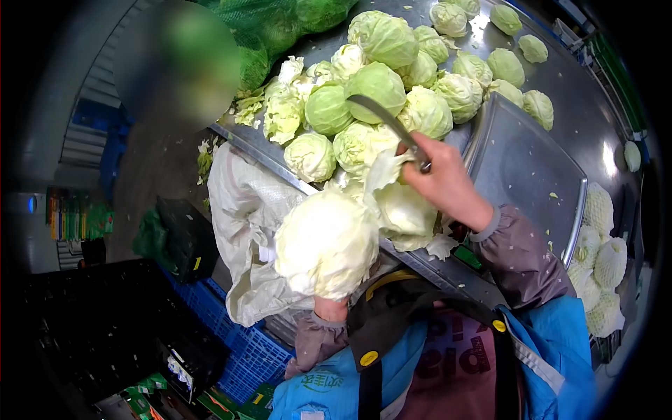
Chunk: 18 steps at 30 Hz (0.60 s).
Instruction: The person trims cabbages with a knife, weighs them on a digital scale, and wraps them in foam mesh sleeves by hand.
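A pale trimmed cabbage (326, 245) rests on my left hand (330, 309); the fingers are hidden beneath it and only the wrist area shows. My right hand (449, 178) is closed around the handle of a knife with a curved blade (383, 113), which points up and left over the heap. A torn outer leaf (383, 175) hangs at the right hand's fingers, beside the held cabbage. Just below that hand, another cabbage (406, 210) lies at the table's near edge.
Several cabbages (378, 38) are piled on the metal table (595, 133), with a metal tray (532, 168) to the right. Net-wrapped heads (595, 259) stand far right. A white sack (241, 203) hangs below the edge; black crates (105, 315) and a blue crate (248, 357) sit lower left.
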### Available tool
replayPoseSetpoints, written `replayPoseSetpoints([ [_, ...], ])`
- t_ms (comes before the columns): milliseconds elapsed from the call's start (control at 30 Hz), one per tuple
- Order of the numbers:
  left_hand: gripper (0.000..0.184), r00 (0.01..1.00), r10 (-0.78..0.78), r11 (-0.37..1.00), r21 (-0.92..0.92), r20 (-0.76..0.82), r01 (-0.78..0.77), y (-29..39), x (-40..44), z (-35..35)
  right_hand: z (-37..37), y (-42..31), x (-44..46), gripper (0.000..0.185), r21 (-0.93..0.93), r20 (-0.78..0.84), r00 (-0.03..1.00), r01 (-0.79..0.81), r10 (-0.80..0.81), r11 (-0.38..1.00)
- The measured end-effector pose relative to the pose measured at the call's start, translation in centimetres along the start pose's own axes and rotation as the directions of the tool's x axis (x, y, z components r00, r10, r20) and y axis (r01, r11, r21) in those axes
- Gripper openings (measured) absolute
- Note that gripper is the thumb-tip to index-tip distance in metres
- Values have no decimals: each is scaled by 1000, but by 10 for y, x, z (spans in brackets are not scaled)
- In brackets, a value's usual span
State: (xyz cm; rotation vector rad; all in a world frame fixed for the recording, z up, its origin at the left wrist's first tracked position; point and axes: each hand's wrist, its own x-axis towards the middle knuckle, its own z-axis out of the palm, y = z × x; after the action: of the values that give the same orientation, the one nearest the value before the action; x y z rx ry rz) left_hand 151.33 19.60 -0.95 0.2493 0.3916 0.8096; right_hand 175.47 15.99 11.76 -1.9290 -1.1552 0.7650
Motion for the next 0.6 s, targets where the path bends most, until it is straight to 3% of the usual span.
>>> replayPoseSetpoints([
  [33,60,999,6,1000,12,32,-6,-2,3,-8,-1,-1,-1,39,-1,-3,1000,2,-2,1000],
  [67,58,998,13,1000,21,59,-15,-4,3,-11,0,-1,-5,43,-104,-123,966,213,-225,971],
  [100,58,998,16,1000,20,56,-17,0,0,10,1,-3,-10,48,-225,-214,871,397,-442,890],
  [133,58,995,29,928,367,96,-62,5,-5,34,0,-13,-17,58,-40,-64,922,379,-381,924],
  [167,57,989,43,738,663,140,-126,10,-7,51,4,-19,-25,70,26,11,927,376,-376,926],
  [200,57,985,88,735,658,148,-164,11,-5,50,11,-22,-29,73,80,77,925,368,-373,927],
  [300,57,975,30,950,298,221,-97,20,-9,38,22,-24,-36,76,250,178,927,281,-330,926],
  [367,59,957,-15,646,734,289,-211,39,-26,72,22,-8,-34,71,414,195,952,137,-235,900],
  [400,62,987,-16,864,499,157,-65,40,-20,73,24,-8,-36,70,430,195,973,31,-126,902],
  [433,65,996,-47,984,173,69,35,37,-9,72,27,-4,-39,69,466,232,972,-138,30,874],
  [467,72,995,-14,986,164,94,-2,32,-4,65,25,-14,-39,67,314,276,954,-208,120,926],
  [500,81,993,6,987,156,118,-24,27,-3,58,34,25,-34,62,310,150,982,66,-117,948],
  [533,81,997,10,991,130,83,-20,25,-4,57,39,-12,-44,58,396,117,987,59,-114,916],
  [567,81,999,0,994,108,52,-5,25,-6,58,34,-6,-45,57,359,191,981,-90,21,929],
  [600,79,1000,15,999,36,22,-16,21,-8,56,37,0,-46,55,356,110,993,-80,44,931],
])
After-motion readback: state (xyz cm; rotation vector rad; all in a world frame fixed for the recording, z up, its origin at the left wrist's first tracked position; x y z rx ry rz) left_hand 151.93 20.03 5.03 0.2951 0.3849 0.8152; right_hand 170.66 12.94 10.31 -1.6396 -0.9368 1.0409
